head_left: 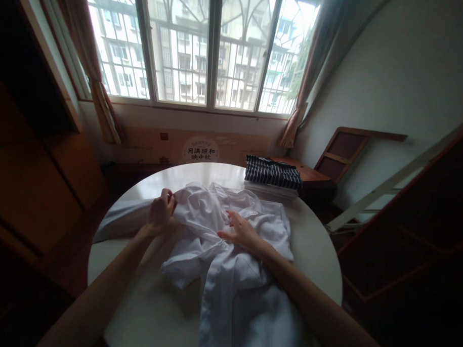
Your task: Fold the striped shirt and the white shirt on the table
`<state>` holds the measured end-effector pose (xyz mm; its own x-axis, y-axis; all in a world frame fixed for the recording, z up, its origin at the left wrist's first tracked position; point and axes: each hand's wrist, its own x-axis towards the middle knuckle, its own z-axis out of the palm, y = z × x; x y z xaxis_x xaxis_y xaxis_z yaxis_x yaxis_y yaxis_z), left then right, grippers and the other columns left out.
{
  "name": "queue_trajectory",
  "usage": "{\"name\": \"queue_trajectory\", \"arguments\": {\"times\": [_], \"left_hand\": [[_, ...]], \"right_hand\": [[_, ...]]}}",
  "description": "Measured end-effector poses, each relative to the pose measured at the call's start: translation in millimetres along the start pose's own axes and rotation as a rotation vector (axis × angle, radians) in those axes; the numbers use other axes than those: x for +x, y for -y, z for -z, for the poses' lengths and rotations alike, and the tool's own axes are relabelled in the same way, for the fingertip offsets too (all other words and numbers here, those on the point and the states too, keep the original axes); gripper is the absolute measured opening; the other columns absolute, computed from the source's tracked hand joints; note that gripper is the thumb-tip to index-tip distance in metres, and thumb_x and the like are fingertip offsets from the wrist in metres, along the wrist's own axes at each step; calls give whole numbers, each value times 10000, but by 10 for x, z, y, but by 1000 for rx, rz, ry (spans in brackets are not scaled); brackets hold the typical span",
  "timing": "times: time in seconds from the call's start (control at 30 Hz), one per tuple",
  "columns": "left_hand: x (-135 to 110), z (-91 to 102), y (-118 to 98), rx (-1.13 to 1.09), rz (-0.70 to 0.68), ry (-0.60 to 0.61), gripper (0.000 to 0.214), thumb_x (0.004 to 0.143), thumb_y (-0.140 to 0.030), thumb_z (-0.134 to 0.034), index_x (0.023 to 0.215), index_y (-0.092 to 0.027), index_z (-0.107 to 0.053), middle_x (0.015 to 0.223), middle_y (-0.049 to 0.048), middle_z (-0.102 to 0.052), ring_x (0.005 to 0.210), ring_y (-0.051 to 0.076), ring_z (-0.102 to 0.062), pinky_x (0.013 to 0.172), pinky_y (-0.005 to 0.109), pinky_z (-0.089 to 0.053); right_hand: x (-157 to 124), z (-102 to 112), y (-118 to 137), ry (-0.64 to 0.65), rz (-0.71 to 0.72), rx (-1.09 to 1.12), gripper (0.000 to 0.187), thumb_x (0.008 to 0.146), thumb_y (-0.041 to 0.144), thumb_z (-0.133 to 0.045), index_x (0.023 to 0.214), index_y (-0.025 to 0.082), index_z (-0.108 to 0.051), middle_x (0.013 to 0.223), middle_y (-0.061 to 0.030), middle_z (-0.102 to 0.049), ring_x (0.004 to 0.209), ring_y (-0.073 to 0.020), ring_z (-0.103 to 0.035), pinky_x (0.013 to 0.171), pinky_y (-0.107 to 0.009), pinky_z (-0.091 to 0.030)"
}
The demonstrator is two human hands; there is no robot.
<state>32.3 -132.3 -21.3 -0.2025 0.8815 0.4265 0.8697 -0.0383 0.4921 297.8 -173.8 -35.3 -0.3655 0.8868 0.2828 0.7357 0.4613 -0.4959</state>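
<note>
A white shirt [228, 264] lies crumpled on a round white table [146, 312]. My left hand [162, 209] is closed on a fold of the shirt near its left shoulder, where a sleeve stretches out toward the table's left edge. My right hand [241, 230] rests flat on the shirt's middle, fingers stretched out and apart, holding nothing.
A folded stack topped by a dark striped garment [272, 174] sits at the table's far right edge. Behind are a barred window [205, 46], a cardboard box [194, 148] and a low wooden desk [311, 174]. Dark wooden furniture stands on both sides.
</note>
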Motion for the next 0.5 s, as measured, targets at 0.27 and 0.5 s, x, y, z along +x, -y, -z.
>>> {"name": "queue_trajectory", "arguments": {"times": [0.27,0.5], "left_hand": [[-99,-4,-181,-391,-216,-7,193,834,-317,-395,994,-213,-430,889,33,-669,790,148,-628,650,239,-457],[-145,2,-97,-225,-287,62,395,854,-376,-284,543,-188,-439,469,-17,-472,460,102,-456,532,220,-371]], "right_hand": [[157,-14,14,166,-161,-238,218,758,322,-490,827,156,-614,830,-111,-650,783,-254,-602,652,-314,-406],[128,105,-203,-98,-301,545,208,769,316,-419,730,172,-564,788,-62,-633,738,-187,-571,655,-294,-452]]}}
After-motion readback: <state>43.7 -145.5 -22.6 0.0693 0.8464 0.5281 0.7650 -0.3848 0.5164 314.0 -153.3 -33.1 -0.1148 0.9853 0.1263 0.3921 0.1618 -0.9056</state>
